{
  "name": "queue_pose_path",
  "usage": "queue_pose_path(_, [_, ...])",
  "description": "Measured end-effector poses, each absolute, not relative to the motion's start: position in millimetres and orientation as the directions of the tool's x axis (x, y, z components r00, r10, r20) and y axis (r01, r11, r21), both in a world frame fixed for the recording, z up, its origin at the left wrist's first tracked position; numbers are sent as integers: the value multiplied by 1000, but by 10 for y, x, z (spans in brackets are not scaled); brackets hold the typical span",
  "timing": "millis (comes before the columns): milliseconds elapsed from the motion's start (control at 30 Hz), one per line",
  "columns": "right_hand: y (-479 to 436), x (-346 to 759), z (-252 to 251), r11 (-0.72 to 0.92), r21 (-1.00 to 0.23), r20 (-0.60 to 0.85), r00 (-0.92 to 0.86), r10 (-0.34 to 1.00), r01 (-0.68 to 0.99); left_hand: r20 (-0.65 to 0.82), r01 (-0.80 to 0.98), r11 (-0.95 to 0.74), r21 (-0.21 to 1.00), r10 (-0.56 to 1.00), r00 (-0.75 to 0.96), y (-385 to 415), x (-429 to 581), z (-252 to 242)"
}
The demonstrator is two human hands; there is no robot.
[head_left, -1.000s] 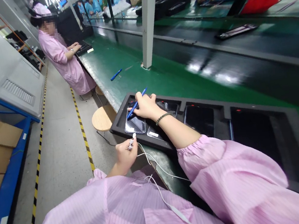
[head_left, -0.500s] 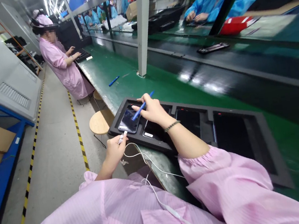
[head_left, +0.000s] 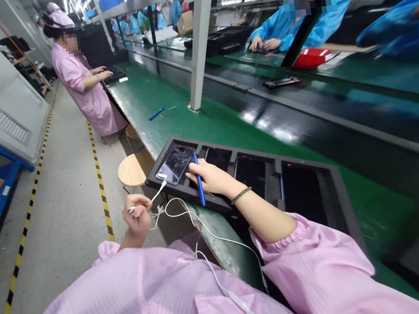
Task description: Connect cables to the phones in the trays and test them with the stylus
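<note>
My left hand (head_left: 138, 216) is curled just off the tray's near left corner, closed on a white cable (head_left: 157, 193). The cable's plug end meets the bottom edge of the leftmost smartphone (head_left: 175, 165), which lies dark-screened in the black foam tray (head_left: 153, 178). A small white piece shows between the fingers, too blurred to name. My right hand (head_left: 212, 176) grips a blue pen (head_left: 201, 192), holding it roughly upright in view. It hovers over the second smartphone (head_left: 218, 157), partly covering it. Whether those fingers touch that phone I cannot tell.
Two more phones, one a dark smartphone (head_left: 251, 174), lie farther right in the tray. Another blue pen (head_left: 156, 113) rests on the green bench (head_left: 177, 122), near a white post (head_left: 200, 49). A wooden stool (head_left: 131, 170) stands left. Co-workers sit or stand beyond.
My left hand has drawn back from the leftmost phone, leaving the cable's plug at its edge. My right hand has moved off that phone toward the second one, and the pen has swung more upright.
</note>
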State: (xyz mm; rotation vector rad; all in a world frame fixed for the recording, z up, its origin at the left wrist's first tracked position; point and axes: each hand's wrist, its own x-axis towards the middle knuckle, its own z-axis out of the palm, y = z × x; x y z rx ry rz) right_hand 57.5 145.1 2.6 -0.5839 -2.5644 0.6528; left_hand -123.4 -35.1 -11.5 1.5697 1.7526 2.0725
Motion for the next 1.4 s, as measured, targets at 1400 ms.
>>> queue_pose_path(1400, [1790, 696, -5, 568, -317, 204, -531, 823, 759, 61, 506, -2, 863, 993, -100, -84, -237, -190])
